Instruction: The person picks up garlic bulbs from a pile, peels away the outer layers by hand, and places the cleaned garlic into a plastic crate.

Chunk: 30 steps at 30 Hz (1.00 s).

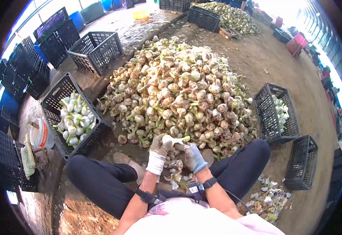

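Note:
Between my gloved hands is a whitish garlic bulb (171, 140) with a short green stem end pointing right. My left hand (159, 152) has its fingers closed around the bulb's left side. My right hand (192, 156) is closed at the bulb's right underside, near the stem; its fingertips are partly hidden. Just beyond both hands rises a large heap of unpeeled garlic bulbs (178, 90), brownish with cut stems. Loose garlic skins (175, 168) lie on the ground beneath my hands, between my bent legs.
On the left, a black crate (85, 145) holds cleaned white garlic, beside a white bucket (41, 134). To the right stand another crate with garlic (270, 117) and a black crate (302, 162). Peeled skins (268, 199) are scattered at lower right. Stacked crates (55, 37) line the left.

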{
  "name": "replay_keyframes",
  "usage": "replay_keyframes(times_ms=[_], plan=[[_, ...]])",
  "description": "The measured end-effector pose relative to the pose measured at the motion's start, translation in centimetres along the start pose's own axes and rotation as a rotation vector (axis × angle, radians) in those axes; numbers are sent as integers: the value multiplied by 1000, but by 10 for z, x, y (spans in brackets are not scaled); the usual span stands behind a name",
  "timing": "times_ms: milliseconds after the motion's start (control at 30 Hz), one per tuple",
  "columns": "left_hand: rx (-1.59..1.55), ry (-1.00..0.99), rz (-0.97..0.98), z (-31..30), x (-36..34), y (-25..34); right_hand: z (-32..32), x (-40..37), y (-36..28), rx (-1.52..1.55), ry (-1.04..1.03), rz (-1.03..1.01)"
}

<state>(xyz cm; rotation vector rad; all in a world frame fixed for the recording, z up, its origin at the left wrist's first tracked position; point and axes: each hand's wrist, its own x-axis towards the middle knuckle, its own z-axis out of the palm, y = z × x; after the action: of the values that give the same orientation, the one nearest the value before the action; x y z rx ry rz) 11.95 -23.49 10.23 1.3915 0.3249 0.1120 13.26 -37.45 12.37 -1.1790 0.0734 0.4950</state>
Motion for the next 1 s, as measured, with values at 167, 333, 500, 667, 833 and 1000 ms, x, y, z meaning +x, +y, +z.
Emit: replay_keyframes(times_ms=[167,333,500,667,833,1000], plan=[[-572,-113,-592,-10,-3,29,-7,9,2,230,-179,105],[-386,35,-649,-7,4,8,-13,12,14,283,-48,95],[-813,-177,-645,-19,10,-9,-31,22,17,-699,110,-99],[-664,32,-584,-5,2,2,-10,15,3,-338,64,-5],[-325,25,-384,-4,8,-10,6,18,20,-229,144,31],[-278,65,-281,-15,15,-34,-5,31,40,-415,218,-274]])
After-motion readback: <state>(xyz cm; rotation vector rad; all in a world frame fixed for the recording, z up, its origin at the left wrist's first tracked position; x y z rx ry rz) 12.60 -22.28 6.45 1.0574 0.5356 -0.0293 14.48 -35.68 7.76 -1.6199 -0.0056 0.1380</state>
